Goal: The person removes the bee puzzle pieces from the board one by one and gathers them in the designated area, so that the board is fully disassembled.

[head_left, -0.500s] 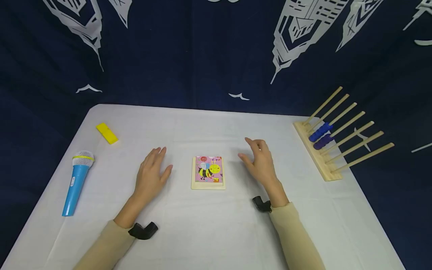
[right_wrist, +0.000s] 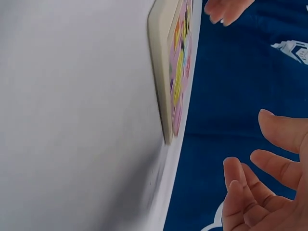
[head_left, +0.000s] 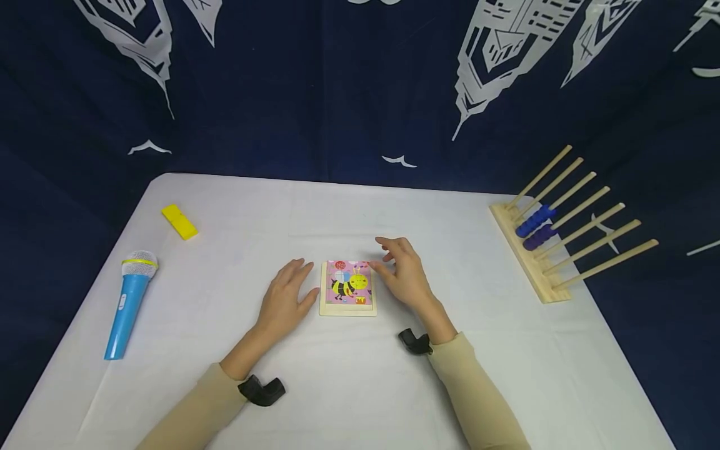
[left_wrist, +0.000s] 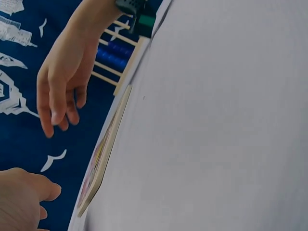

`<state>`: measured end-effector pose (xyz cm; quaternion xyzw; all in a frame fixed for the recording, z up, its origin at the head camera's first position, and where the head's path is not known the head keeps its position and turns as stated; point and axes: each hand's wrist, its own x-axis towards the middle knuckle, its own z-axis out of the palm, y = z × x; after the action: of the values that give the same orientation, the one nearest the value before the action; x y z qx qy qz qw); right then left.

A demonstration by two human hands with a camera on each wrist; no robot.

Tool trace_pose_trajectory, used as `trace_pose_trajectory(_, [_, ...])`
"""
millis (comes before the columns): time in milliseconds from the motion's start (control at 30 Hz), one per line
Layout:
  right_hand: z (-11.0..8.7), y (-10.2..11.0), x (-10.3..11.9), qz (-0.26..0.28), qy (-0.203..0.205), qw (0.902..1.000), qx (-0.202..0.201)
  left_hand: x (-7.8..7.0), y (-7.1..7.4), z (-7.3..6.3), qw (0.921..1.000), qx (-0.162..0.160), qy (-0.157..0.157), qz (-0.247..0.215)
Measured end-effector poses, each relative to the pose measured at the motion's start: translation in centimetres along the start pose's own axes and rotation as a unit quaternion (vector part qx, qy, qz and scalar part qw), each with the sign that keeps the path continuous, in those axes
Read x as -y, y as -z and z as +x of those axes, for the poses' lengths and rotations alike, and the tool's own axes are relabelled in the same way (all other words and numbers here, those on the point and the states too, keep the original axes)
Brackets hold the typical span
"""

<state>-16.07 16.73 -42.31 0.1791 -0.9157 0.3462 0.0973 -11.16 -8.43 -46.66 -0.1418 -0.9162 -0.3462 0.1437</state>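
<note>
"Bee board (head_left: 349, 282), is it lying flat?"

"Yes, flat on the bench (head_left: 337, 394), roughly midway between the left and right edges and well in from the far edge."

"Has either hand got hold of it?"

"Neither. The left hand (head_left: 283, 305) is just beside its left side, fingers nearly straight, thumb apart, holding nothing. The right hand (head_left: 409, 278) hovers by its far right corner, fingers loosely bent and spread, gripping nothing."

"And around them?"

"Blue microphone (head_left: 126, 306) along the left edge, yellow block (head_left: 180, 222) near the far left corner, pegged wooden rack (head_left: 525, 259) along the right edge."
</note>
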Motion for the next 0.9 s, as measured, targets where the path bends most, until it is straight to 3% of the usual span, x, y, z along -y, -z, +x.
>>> trace_pose_trajectory(400, [1.0,-2.3,1.5,0.033,0.025,0.9983,0.041,-0.1,-1.9,-0.7,0.9991,0.015,-0.039,0.011])
trace_pose_trajectory(633, [1.5,-3.5,2.6,0.045,0.026,0.9968,0.061,0.3,-2.4,-1.0,0.9973,-0.008,-0.070,0.022])
trace_pose_trajectory(900, [2.1,-4.5,3.1,0.031,0.016,0.9959,0.084,0.5,-2.5,-1.0,0.9968,-0.005,-0.072,0.035])
